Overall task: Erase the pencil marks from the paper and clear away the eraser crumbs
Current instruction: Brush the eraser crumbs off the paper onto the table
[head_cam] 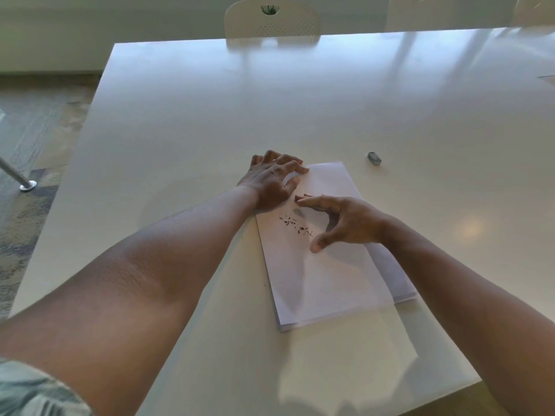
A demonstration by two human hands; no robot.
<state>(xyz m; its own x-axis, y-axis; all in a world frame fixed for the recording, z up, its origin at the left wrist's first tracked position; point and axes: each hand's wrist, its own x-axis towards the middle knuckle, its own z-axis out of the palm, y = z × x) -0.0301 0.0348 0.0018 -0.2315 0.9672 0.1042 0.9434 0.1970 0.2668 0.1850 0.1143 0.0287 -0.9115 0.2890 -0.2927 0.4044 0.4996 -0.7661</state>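
Paper [327, 265] lies on the white table [180, 130], long axis running from near-right up to far-left of the view. Eraser crumbs [295, 226] sit in a short dark scatter on the upper half of the sheet, strung roughly along a near-right diagonal.

Left hand [271, 181] presses on the sheet's far-left corner, fingers bent and spread, gripping nothing — pinning the paper, I'd say. Right hand [342, 220] hovers just right of the crumbs, fingers extended and loose, thumb dropped below, holding nothing; contact with the sheet — cannot tell.

Key relation: crumbs lie just left of the right hand's fingers, between the two hands. Right hand is nearer. A sweep probably goes leftward off the sheet's long edge.

Eraser [374, 158] lies on the table beyond the sheet's far-right corner, apart from both hands. No pencil marks visible.
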